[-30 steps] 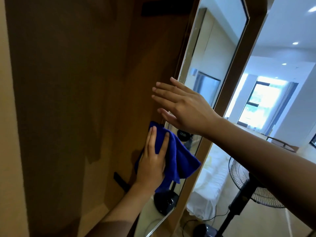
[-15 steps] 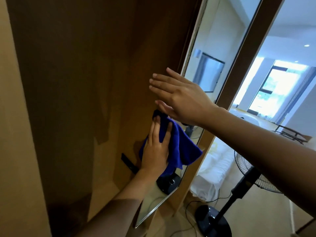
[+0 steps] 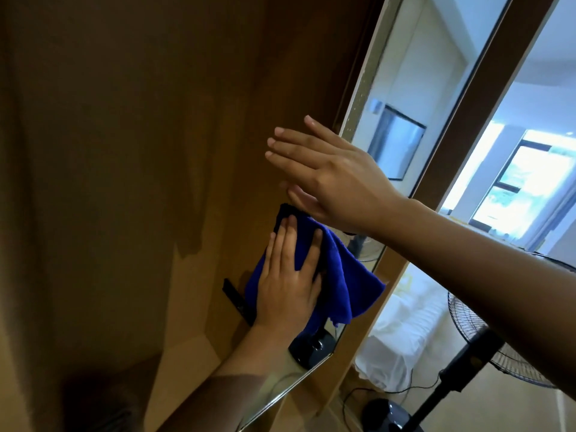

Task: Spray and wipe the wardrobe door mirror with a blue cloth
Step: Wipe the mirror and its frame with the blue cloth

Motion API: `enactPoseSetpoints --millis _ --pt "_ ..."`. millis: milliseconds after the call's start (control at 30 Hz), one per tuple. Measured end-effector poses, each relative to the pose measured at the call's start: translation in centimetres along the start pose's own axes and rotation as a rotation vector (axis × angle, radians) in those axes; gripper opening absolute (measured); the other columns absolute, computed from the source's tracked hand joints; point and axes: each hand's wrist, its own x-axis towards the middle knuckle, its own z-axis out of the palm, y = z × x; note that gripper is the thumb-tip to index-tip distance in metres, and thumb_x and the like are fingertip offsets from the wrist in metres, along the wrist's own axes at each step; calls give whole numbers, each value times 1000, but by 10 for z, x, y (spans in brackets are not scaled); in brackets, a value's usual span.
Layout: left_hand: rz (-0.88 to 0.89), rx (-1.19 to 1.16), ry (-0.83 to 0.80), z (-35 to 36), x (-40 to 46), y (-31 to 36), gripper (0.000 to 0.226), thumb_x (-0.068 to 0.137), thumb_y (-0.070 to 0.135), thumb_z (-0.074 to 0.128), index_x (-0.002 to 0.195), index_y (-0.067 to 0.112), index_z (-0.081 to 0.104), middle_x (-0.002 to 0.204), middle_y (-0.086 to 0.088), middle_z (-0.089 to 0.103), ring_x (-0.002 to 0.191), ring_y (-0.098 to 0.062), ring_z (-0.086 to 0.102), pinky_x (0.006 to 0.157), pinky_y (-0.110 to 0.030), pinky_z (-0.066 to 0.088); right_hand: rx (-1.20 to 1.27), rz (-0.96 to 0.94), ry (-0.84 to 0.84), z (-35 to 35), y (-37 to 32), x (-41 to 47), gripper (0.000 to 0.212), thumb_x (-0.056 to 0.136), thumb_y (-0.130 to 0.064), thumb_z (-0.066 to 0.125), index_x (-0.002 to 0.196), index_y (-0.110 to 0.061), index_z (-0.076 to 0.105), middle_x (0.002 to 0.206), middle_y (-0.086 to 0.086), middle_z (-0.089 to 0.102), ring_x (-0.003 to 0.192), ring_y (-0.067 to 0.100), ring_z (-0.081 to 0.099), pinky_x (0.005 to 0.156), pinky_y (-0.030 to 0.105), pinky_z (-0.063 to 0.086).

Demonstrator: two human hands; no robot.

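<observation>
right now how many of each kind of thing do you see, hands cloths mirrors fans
hands: 2 (left hand, right hand)
blue cloth: 1
mirror: 1
standing fan: 1
total: 5

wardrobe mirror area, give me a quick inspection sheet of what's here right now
surface: mirror on the open wardrobe door, seen at a steep angle; it reflects the wardrobe's brown panels
job's things: blue cloth pressed flat on the mirror; no spray bottle seen
clutter: nothing seen
hands: left hand flat on the cloth, fingers straight; right hand open above it, holding nothing; whether it touches the glass cannot be told
cables: dark cord on the floor by the fan base
surroundings: standing fan, white bed, bright window
</observation>
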Motion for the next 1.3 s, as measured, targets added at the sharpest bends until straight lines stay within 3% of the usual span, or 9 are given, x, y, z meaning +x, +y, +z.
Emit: enactPoseSetpoints --millis 267,433,633,867,1033,1167,1300 --pt "-1 8 -8 15 -59 -8 70 98 60 19 153 25 -4 156 -18 5 148 -25 -4 117 -46 15 1 30 76 27 -47 -36 40 100 -27 45 132 -7 59 137 10 58 135 24 46 119 45 25" --pt "-51 -1 -16 16 -65 -5 78 89 74 18 147 21 23 150 -18 15 140 -32 17 109 -53 27 27 24 28 42 -72 -56 42 101 -29 44 135 -8 56 141 9 55 138 22 43 120 42 21" --pt "-33 13 17 18 -64 -8 91 83 78 31 149 18 20 153 -16 14 142 -30 17 110 -51 35 6 61 108 51 -84 -72 42 100 -27 47 136 -6 55 140 10 55 137 24 44 118 44 27" --pt "14 -28 78 24 -70 -8 92 83 77 37 153 22 15 161 -11 2 149 -22 1 106 -49 41 1 183 151 58 -93 -123 46 102 -30 42 142 -8 48 147 9 47 142 23 36 119 45 25" --pt "34 -86 107 27 -77 -13 91 84 75 39 154 30 2 160 0 -9 148 -17 -6 103 -48 45 -63 155 115 63 -92 -147 44 102 -25 41 143 -10 46 148 7 47 142 20 35 120 43 24" --pt "75 -136 135 33 -83 -18 88 89 62 48 152 31 -4 160 5 -9 147 -14 -7 105 -46 44 -122 148 107 71 -99 -152 44 99 -15 47 142 -9 46 147 10 47 141 25 36 117 45 27" --pt "97 -167 145 36 -87 -22 88 93 42 53 152 26 -10 161 2 -8 148 -14 -9 114 -45 31 -162 236 165 80 -124 -150 53 93 -12 51 145 -8 41 150 12 43 142 27 34 117 42 25"
